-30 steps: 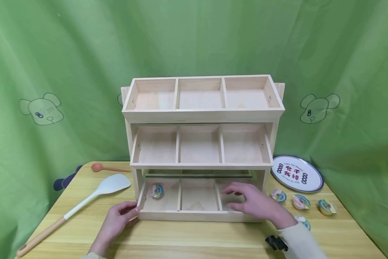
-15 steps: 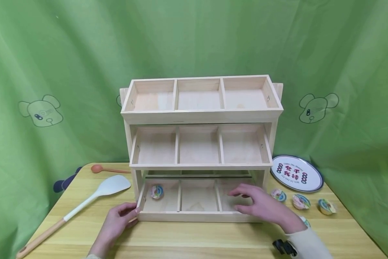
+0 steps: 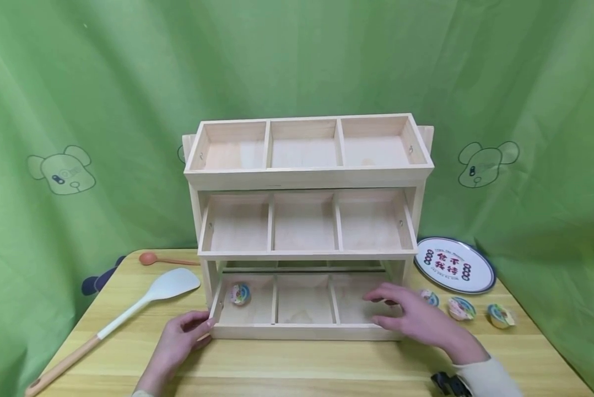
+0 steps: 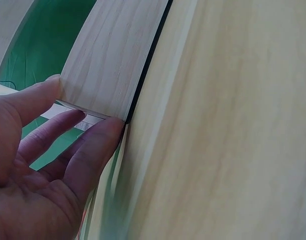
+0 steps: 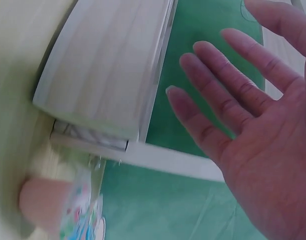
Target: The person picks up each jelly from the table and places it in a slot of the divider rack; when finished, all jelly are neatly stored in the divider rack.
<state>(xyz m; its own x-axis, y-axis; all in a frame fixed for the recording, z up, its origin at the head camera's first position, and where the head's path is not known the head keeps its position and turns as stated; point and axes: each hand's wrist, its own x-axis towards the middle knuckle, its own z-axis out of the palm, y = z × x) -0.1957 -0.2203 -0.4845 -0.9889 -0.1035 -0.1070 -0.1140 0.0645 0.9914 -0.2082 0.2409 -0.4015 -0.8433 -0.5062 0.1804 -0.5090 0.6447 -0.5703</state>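
A three-tier wooden rack (image 3: 309, 179) stands on the table, each tray split into three compartments. My left hand (image 3: 180, 336) pinches the left front corner of the bottom tray (image 3: 307, 332); in the left wrist view its thumb and fingers (image 4: 95, 152) meet the end of the tray's front board (image 4: 110, 60). One jelly cup (image 3: 239, 294) lies in that tray's left compartment. Above the right compartment's outer end hovers my right hand (image 3: 413, 314), holding nothing, its fingers (image 5: 237, 90) spread and apart from the wood.
Right of the rack lie several jelly cups (image 3: 460, 309), one partly behind my right hand. Behind them is a white plate (image 3: 455, 266) with a blue rim. On the left are a white spatula (image 3: 145, 300) and an orange spoon (image 3: 149, 258). Green curtain (image 3: 297, 60) hangs behind.
My right hand has drawn rightward over the bottom tray's right compartment, and its forearm now covers a jelly cup seen earlier. The left hand stays at the tray corner.
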